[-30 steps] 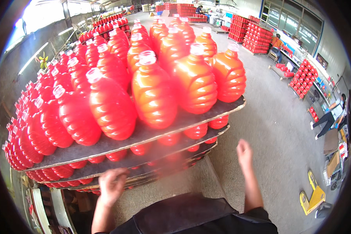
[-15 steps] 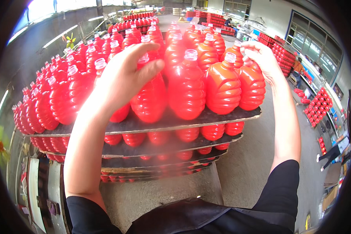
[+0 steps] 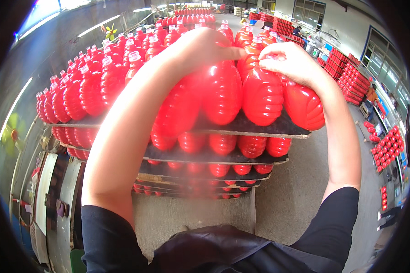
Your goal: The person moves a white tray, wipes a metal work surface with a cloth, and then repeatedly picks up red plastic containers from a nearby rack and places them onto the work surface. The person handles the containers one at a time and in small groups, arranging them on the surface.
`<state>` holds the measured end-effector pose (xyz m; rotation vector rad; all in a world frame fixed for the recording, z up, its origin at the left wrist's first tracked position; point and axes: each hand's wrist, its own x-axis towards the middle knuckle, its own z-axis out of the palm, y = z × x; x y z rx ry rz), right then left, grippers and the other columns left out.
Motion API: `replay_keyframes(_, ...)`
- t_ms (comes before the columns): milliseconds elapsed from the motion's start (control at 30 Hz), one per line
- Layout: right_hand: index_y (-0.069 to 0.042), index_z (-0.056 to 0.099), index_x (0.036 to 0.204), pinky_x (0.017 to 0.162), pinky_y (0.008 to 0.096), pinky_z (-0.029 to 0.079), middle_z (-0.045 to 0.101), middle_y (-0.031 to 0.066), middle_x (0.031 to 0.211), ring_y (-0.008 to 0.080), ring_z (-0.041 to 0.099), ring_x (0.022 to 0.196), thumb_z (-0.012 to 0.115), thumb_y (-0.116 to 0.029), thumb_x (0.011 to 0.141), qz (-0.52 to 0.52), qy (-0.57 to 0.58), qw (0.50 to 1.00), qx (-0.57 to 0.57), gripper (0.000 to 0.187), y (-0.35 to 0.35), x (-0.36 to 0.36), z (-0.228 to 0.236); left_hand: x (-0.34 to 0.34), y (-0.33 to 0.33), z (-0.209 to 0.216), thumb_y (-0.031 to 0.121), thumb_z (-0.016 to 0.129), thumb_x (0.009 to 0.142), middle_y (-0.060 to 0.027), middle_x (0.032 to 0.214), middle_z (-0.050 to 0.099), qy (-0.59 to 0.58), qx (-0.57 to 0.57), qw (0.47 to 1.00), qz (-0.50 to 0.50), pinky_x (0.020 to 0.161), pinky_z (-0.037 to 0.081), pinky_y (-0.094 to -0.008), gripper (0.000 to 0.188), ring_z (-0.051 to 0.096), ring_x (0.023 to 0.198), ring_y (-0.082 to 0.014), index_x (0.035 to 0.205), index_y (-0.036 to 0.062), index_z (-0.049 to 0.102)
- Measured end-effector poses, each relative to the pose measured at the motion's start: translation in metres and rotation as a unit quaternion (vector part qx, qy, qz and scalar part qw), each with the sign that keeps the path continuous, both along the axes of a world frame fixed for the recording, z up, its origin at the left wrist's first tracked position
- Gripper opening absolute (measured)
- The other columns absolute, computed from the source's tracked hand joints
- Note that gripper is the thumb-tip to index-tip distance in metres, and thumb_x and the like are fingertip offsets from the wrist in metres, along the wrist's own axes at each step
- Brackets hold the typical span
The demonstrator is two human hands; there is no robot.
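Observation:
Red, ribbed plastic bottles with clear, capless necks stand in close rows on a dark board (image 3: pixel 241 125). My left hand (image 3: pixel 205 49) is closed over the necks of the front bottles, its thumb stretched to the right and its other fingers hidden. Below it a front bottle (image 3: pixel 177 107) leans with its neck toward that hand, beside another bottle (image 3: pixel 222 98). My right hand (image 3: pixel 290 63) curls its fingers at the neck of a front bottle (image 3: pixel 262 98). At the right corner a tilted bottle (image 3: pixel 305 107) leans in under the same hand, its neck hidden.
More boards with red bottles (image 3: pixel 222 144) are stacked below the top layer. Further rows of bottles (image 3: pixel 93 95) stretch left. Stacked red goods (image 3: pixel 353 79) line the right side. Concrete floor (image 3: pixel 300 177) lies right of the stack. People work in the far right background.
Both hands have come down onto the front bottles' necks and nearer each other. The left front bottle and the right corner bottle now lean inward at the top. The view has shifted.

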<state>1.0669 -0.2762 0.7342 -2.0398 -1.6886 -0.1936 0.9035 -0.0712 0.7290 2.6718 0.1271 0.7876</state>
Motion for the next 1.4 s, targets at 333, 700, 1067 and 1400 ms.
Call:
replay_keyframes(333,-0.007,0.062,0.1,0.066,0.0226,0.044,0.059,-0.0032,0.087,0.0053,0.053,0.076,0.063,-0.021,0.096,-0.066,0.176,0.982,0.034,0.015,-0.062,-0.012,-0.015,-0.067,-0.023,-0.016,0.033,0.077,0.08,-0.0189,0.087,0.072,-0.155,0.122,0.978,0.06,0.08,0.056,-0.0416,0.036,0.071,0.084,-0.0335,0.101,0.0038,0.074)
replay_keyframes(700,-0.005,0.056,0.111,0.069,0.021,0.048,0.057,0.0037,0.105,0.0058,0.057,0.08,0.058,-0.017,0.1,0.023,0.256,0.963,0.08,0.017,-0.088,-0.094,-0.051,-0.368,-0.108,-0.092,0.016,0.073,0.078,-0.0152,0.072,0.066,-0.076,0.0,0.977,0.202,0.066,0.054,-0.0433,0.015,0.068,0.071,-0.0345,0.088,0.0053,0.068)
replay_keyframes(1067,0.0,0.06,0.108,0.069,0.0211,0.046,0.061,0.0008,0.093,0.0056,0.057,0.079,0.059,-0.001,0.097,0.225,0.421,0.865,-0.151,0.011,0.086,-0.307,-0.228,-0.575,-0.2,-0.296,0.024,0.061,0.088,-0.0156,0.084,0.069,0.15,-0.308,0.72,0.603,0.069,0.053,-0.0462,0.016,0.067,0.077,-0.0371,0.09,0.0089,0.066)
replay_keyframes(1400,0.0,0.061,0.105,0.059,0.0188,0.04,0.057,-0.0025,0.084,0.0023,0.049,0.068,0.061,-0.002,0.097,0.232,0.375,0.878,-0.187,0.008,0.219,-0.485,-0.354,-0.737,-0.268,-0.357,0.015,0.076,0.08,-0.0109,0.079,0.069,-0.025,-0.224,0.507,0.832,0.063,0.054,-0.0363,0.019,0.068,0.07,-0.0276,0.097,0.0114,0.07)
